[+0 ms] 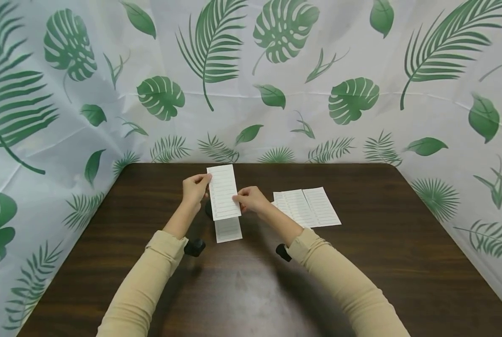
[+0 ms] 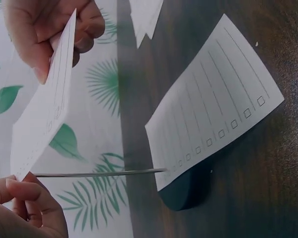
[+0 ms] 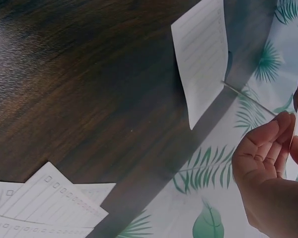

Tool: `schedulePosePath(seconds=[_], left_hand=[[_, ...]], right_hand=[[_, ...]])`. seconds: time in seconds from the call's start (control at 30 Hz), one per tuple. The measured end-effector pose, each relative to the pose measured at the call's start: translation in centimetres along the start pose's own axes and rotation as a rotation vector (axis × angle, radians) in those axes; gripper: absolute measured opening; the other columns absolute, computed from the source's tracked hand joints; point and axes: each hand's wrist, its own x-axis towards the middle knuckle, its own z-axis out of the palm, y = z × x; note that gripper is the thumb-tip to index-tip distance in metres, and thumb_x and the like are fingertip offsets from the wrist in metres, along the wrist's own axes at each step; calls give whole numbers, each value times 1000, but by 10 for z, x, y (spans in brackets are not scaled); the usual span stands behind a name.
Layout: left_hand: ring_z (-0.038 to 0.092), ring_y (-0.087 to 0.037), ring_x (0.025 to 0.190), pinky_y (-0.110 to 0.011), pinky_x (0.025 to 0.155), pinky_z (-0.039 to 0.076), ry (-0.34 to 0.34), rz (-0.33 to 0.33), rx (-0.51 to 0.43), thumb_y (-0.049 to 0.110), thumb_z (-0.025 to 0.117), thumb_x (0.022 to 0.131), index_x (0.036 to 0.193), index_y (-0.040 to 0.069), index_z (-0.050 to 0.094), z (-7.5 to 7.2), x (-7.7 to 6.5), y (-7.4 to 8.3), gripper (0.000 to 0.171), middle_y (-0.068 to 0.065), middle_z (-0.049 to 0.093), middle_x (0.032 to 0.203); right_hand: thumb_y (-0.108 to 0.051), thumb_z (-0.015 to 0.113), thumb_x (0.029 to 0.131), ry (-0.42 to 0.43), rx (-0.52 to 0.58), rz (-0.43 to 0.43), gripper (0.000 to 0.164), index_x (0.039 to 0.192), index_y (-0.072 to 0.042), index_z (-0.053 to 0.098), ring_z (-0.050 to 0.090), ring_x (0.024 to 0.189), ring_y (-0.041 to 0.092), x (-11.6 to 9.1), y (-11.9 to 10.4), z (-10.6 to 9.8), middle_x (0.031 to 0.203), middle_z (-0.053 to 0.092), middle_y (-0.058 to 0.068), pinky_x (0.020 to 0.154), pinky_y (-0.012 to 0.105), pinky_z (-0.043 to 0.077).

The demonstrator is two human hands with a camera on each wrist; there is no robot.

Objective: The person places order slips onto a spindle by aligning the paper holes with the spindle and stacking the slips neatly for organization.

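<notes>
A white lined checklist sheet [image 1: 223, 192] is held up between both hands. My left hand [image 1: 195, 189] pinches its upper left edge, while my right hand [image 1: 252, 199] pinches the lower right edge. Behind it stands a paper spike with a dark round base [image 2: 186, 191] and a thin metal rod [image 2: 99, 173]. Another checklist sheet [image 2: 213, 94] lies low on the spike, the rod coming out near one end of it. The rod's tip reaches the held sheet by my left fingers; whether it pierces that sheet I cannot tell.
Several overlapping checklist sheets [image 1: 312, 208] lie on the dark wooden table [image 1: 381, 262], right of the hands. A leaf-printed white curtain [image 1: 251, 107] closes off the back and sides of the table. Black wrist cameras [image 1: 195, 247] sit under the cuffs.
</notes>
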Motion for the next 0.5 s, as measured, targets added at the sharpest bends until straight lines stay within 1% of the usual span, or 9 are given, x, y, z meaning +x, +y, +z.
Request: schedulePosePath(seconds=[0.07,0.13,0.2,0.27,0.33,0.4,0.43,0.5], left_hand=[[44,-3,48,-13,38,37,-5,-10,-2,15,59,93,110,-7,64,0,0,1,28,5,50,58],[43,-3,46,-13,38,37,-13,-33,-8,15,58,93,111,-6,64,0,0,1,28,5,50,58],[42,-3,45,-13,38,37,-20,-63,-15,16,59,92,112,-5,64,-1,1,2,29,4,49,59],[42,-3,46,-12,39,37,-25,-81,-13,17,59,93,114,-4,63,-1,1,2,30,4,49,60],[42,-3,47,-12,39,37,-28,-85,-1,18,59,93,115,-3,63,-1,2,3,31,4,49,62],[43,-3,48,-12,40,38,-26,-78,10,18,59,93,114,-3,64,-1,2,2,31,3,50,63],[43,-3,49,-12,41,38,-24,-75,11,18,59,93,115,-3,64,-1,2,2,31,3,50,63],[44,-4,52,-13,42,39,-22,-75,10,18,60,93,115,-3,64,-2,2,-1,31,4,50,63]], right_hand=[[-10,57,93,-13,-12,6,21,96,9,63,50,55,8,0,0,-1,67,54,1,52,21,48],[-10,57,93,-19,-23,11,21,96,9,64,49,54,9,-1,0,-1,66,52,1,51,21,48],[-11,57,93,-23,-27,15,21,96,9,64,49,53,9,0,0,-1,65,52,1,53,23,50],[-12,57,93,-28,-29,21,21,96,8,64,49,53,9,0,0,-1,64,52,1,58,28,53],[-13,57,93,-34,-33,26,22,96,8,64,50,54,9,0,0,-1,64,52,0,66,35,56],[-13,57,93,-38,-35,29,22,96,8,63,50,54,9,1,2,0,64,52,0,70,38,57],[-13,57,93,-39,-35,30,22,96,8,64,51,54,9,1,3,1,64,52,0,71,39,57],[-13,57,93,-44,-42,31,22,96,8,64,50,54,8,2,4,1,63,52,0,69,37,57]])
